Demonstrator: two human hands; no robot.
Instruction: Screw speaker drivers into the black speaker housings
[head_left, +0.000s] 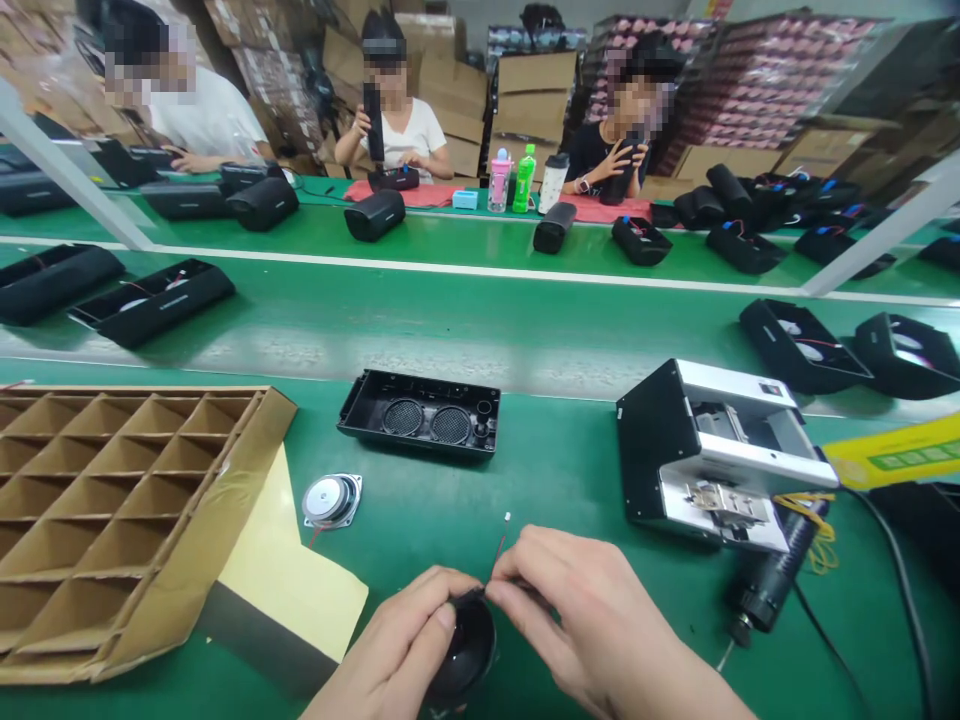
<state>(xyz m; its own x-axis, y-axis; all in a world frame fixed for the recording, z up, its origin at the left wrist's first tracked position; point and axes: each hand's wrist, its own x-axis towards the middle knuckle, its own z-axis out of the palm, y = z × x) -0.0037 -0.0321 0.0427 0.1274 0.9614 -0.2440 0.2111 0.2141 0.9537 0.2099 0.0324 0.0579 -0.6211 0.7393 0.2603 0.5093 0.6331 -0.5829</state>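
Note:
My left hand [416, 625] is closed around a speaker [469, 650] with a glossy black cone, near the table's front edge. Fingers cover much of its rim. At that rim, my right hand [559, 595] pinches a tiny dark piece too hidden to name. A thin red wire with a white connector [507, 517] sticks up beside the right fingertips. Another speaker [330, 500], silver magnet upward, lies to the left. Beyond my hands sits an open black speaker housing [420, 415] with two round grilles inside.
A cardboard divider tray [255, 430] and a yellow backing sheet [292, 580] lie left. On the right are a screw feeder [705, 460], an electric screwdriver [776, 575] and cables. Behind, a conveyor [450, 320] carries several black housings; three people sit across it.

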